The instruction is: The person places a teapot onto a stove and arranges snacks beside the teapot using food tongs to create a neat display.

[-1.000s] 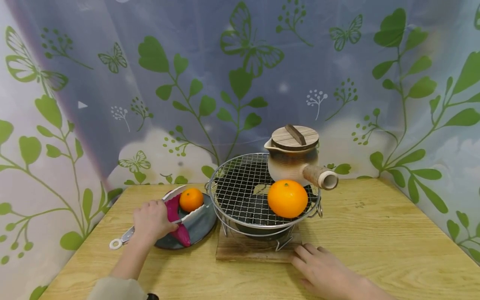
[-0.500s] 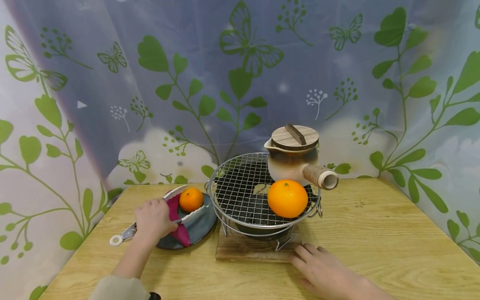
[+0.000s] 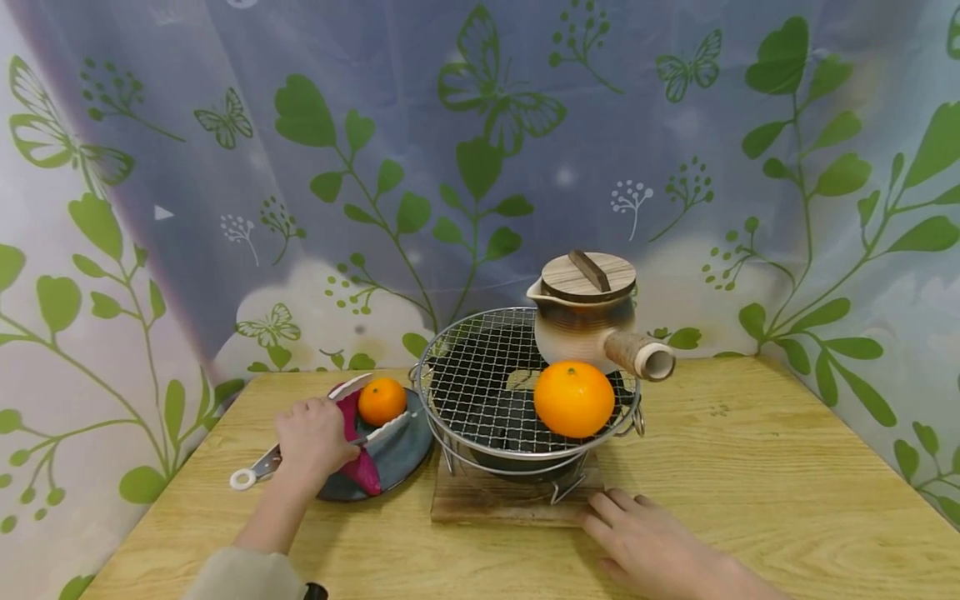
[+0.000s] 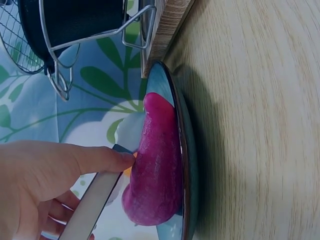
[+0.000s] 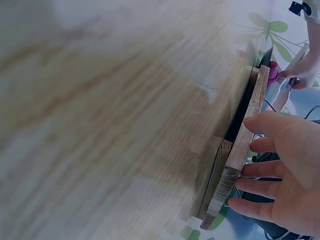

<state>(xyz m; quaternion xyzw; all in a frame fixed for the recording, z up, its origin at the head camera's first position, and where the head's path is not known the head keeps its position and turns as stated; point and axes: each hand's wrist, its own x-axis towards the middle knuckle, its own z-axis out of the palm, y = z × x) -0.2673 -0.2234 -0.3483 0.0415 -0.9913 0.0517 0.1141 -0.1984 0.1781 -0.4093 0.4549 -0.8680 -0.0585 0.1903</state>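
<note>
My left hand (image 3: pixel 311 437) grips metal tongs (image 3: pixel 261 468) with white scalloped tips. Those tips stand apart on either side of a small orange (image 3: pixel 382 402), which sits on a blue-grey plate (image 3: pixel 405 462). Beneath the tongs, on the same plate, lies a magenta sweet potato (image 4: pixel 155 170), partly hidden by my hand in the head view. In the left wrist view, my thumb presses along the tong arm (image 4: pixel 90 207). My right hand (image 3: pixel 645 533) holds nothing; its extended fingers touch the front right corner of a wooden board (image 3: pixel 510 510).
On the board stands a round grill with a wire mesh (image 3: pixel 472 392), right beside the plate. It bears a large orange (image 3: pixel 573 400) and a clay teapot (image 3: pixel 585 329) whose handle juts to the right. A patterned curtain (image 3: pixel 420 125) hangs behind the table.
My left hand and the tongs have shifted slightly right, the ring end moving along with them. Both oranges and the sweet potato stay in place. My right hand has not moved.
</note>
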